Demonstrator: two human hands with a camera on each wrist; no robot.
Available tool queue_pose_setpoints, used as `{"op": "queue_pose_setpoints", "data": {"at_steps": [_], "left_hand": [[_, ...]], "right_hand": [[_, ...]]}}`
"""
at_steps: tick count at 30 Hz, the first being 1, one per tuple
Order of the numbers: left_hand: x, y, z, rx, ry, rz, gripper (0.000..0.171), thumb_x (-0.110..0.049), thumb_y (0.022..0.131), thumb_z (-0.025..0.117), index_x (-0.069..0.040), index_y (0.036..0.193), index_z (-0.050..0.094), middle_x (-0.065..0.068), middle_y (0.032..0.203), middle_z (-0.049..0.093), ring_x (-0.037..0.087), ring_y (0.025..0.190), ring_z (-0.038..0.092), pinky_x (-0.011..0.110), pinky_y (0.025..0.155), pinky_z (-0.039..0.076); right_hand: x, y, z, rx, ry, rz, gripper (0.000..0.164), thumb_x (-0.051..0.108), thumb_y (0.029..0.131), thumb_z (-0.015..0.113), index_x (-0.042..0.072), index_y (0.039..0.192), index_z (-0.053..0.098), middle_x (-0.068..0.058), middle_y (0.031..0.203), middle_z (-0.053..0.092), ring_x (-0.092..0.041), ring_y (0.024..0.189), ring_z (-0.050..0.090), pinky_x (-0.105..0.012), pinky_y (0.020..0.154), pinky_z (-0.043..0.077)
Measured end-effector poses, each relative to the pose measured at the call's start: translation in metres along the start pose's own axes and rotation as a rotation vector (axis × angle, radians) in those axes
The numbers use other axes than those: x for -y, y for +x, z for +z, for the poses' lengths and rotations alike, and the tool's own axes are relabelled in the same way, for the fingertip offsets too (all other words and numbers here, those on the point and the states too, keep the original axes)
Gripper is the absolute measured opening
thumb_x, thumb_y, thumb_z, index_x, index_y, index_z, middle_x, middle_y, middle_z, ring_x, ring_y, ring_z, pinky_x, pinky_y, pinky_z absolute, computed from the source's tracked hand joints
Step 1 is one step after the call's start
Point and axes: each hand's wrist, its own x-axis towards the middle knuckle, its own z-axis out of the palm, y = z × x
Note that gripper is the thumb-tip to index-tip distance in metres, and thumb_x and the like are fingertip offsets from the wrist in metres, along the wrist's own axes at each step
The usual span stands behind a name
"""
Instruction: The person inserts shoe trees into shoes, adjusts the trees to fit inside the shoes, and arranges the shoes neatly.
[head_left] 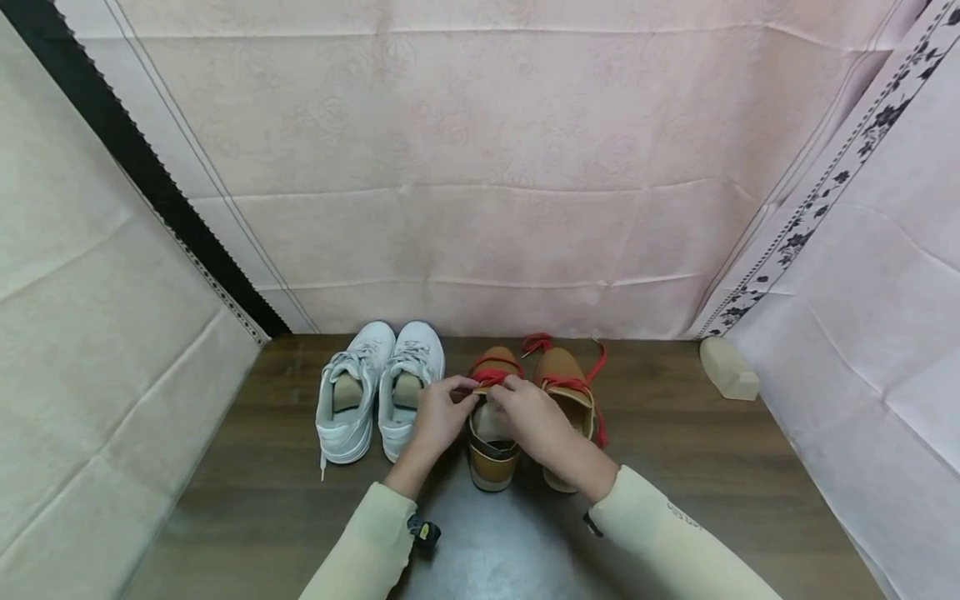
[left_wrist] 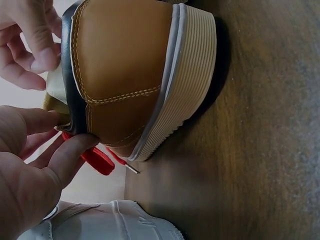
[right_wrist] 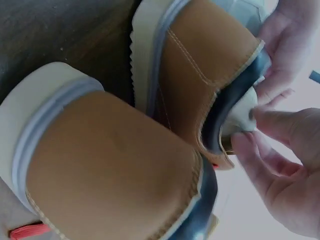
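Observation:
A brown shoe (head_left: pixel 492 467) with a red lace (head_left: pixel 489 377) stands between my two hands, its heel toward me. My left hand (head_left: pixel 442 414) pinches the edge of its opening beside the lace, thumb outside, as the left wrist view shows. My right hand (head_left: pixel 531 421) reaches over the opening. In the right wrist view its thumb and finger close on a pale insert (right_wrist: pixel 239 116) inside the shoe; the exact contact is partly hidden. The second brown shoe (head_left: pixel 558 364) stands to the right, its red lace hanging loose, partly covered by my right wrist.
A pair of white shoes (head_left: pixel 347 433) with beige inserts (head_left: pixel 347 392) stands to the left. A cream-coloured block (head_left: pixel 729 369) lies on the wooden floor (head_left: pixel 675 450) at the right. Pale patterned cloth (head_left: pixel 480 167) hangs behind and on both sides.

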Motion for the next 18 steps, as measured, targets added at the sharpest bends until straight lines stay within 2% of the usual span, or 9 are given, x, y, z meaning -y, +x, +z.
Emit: {"op": "queue_pose_setpoints", "data": {"at_steps": [7,11,16,18], "left_hand": [[0.0,0.0,-0.002,0.001,-0.004,0.009,0.012,-0.005,0.09,0.076,-0.007,0.101,0.08,0.01,0.093,0.079,0.023,0.085,0.076,0.037,0.077,0.062],[0.0,0.0,-0.004,-0.006,-0.003,0.011,0.012,-0.004,0.089,0.076,-0.007,0.1,0.08,0.01,0.093,0.079,0.023,0.085,0.076,0.038,0.077,0.062],[-0.001,0.0,-0.004,-0.003,0.005,0.013,0.011,-0.006,0.091,0.076,-0.007,0.101,0.08,0.01,0.095,0.079,0.023,0.087,0.076,0.039,0.078,0.062],[0.0,0.0,-0.004,0.001,0.011,0.014,0.011,-0.006,0.091,0.076,-0.008,0.101,0.08,0.009,0.095,0.079,0.023,0.087,0.076,0.039,0.078,0.062]], "right_hand": [[0.006,-0.001,0.013,-0.041,-0.027,0.003,0.013,0.005,0.091,0.078,0.009,0.102,0.072,-0.009,0.089,0.059,-0.023,0.07,0.067,-0.03,0.059,0.057],[0.008,-0.002,0.022,-0.063,-0.117,-0.01,0.016,0.003,0.091,0.076,0.009,0.104,0.07,-0.012,0.091,0.06,-0.024,0.07,0.066,-0.032,0.059,0.058],[0.008,-0.005,0.032,-0.072,-0.244,-0.047,0.023,-0.003,0.088,0.075,0.012,0.106,0.071,-0.012,0.092,0.061,-0.022,0.069,0.064,-0.032,0.054,0.058],[0.007,-0.006,0.033,-0.086,-0.252,-0.045,0.02,0.001,0.088,0.077,0.013,0.103,0.073,-0.009,0.091,0.062,-0.021,0.069,0.064,-0.033,0.051,0.057]]}}
